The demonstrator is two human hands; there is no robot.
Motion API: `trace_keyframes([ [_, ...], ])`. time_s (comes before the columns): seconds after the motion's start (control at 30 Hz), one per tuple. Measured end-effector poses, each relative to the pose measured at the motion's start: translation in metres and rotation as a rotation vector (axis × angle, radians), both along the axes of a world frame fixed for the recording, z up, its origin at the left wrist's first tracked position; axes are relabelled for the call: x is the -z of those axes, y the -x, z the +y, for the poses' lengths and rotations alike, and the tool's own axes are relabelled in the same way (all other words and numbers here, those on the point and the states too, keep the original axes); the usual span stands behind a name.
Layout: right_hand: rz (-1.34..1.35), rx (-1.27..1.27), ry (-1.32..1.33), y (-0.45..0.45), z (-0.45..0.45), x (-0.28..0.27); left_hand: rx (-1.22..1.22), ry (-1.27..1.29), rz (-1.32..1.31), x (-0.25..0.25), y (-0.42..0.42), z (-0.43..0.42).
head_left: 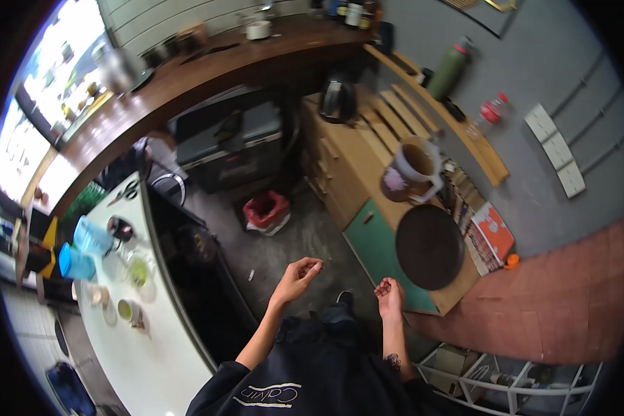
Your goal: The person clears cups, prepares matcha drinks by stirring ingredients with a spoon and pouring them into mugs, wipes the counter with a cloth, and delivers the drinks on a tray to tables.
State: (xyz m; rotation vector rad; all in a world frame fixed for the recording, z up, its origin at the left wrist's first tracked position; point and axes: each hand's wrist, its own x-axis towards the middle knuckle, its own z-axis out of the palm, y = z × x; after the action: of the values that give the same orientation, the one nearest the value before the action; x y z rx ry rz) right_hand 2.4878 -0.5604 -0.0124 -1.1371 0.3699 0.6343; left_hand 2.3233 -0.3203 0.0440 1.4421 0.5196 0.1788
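My left hand (299, 277) hangs over the floor in front of my body, its fingers curled in toward the thumb; no object shows in it. To the right, my right hand (390, 297) is loosely closed, with the fingers bent toward the palm and nothing visible between them. It is near the green cabinet door (381, 253) and the dark round disc (430, 246) on the wooden cabinet. Neither hand appears to touch anything.
On the white counter (152, 353) at left stand blue pitchers (93, 234), a green-tinted glass (139, 272), a cup (127, 310) and scissors (126, 193). A red-lined bin (266, 211) sits on the floor. The wooden cabinet holds a large jug (417, 161) and a kettle (337, 100).
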Motion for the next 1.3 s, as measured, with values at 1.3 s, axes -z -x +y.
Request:
trace_keyframes([
  [1.3,0.302,0.052,-0.163,-0.142,-0.194,0.065,0.100,0.186,0.054,0.038,-0.163,-0.118],
])
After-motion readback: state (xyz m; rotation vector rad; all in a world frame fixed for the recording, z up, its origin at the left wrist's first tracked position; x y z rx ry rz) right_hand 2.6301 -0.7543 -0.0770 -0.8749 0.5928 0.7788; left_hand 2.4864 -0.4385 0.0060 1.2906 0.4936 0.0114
